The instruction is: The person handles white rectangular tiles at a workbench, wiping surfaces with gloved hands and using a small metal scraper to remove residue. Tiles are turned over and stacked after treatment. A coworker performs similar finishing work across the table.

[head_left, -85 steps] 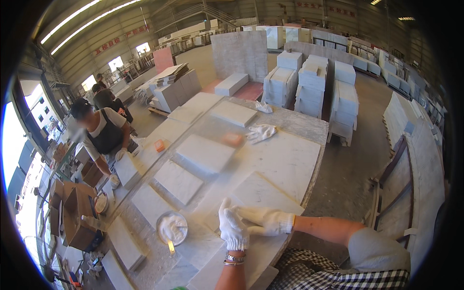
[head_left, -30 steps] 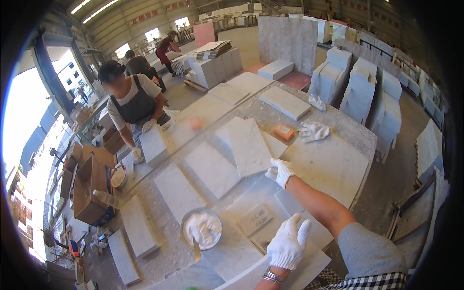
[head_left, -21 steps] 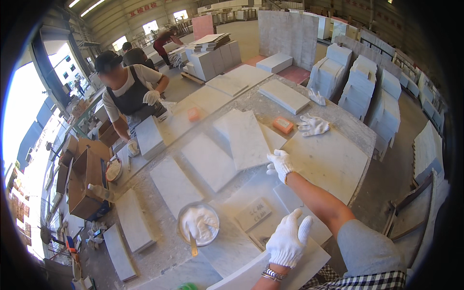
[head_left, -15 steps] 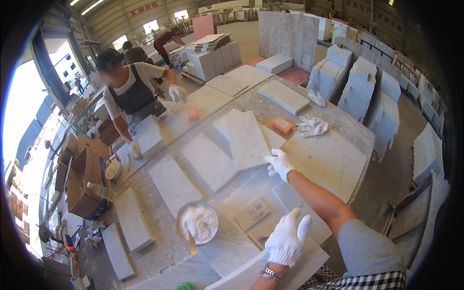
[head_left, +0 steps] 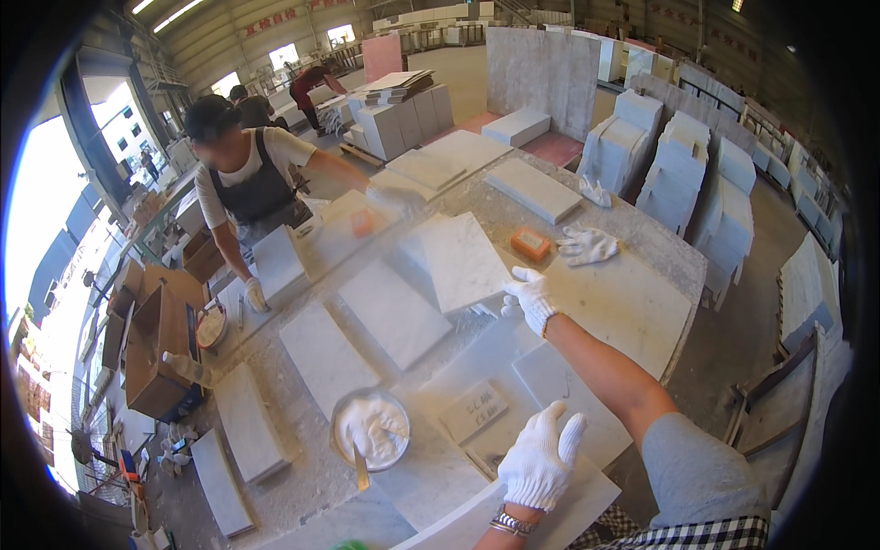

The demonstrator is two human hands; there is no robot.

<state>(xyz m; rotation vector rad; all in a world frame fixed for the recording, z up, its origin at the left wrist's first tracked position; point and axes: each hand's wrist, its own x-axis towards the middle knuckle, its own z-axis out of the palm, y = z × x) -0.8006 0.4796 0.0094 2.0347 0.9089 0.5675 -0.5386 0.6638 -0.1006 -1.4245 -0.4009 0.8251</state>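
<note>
Marble slab [head_left: 466, 264] | looks heavy, brittle | take opposite edges | pinched at corner by right hand [head_left: 531, 301], with left hand [head_left: 541, 460] spread

Right hand [head_left: 530, 301] grips pale slab [head_left: 463, 261] corner; left hand [head_left: 539, 461] nearby.

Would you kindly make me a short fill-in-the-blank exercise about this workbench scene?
1. A metal band circles the person's ____ wrist.
2. Beside a loose glove lies a small block that is ____ in colour.
3. Of the person's own hands, the ____ one is nearer that block.
4. The paste in the round bowl is ____ in colour.

Missing words: left; orange; right; white.
</note>
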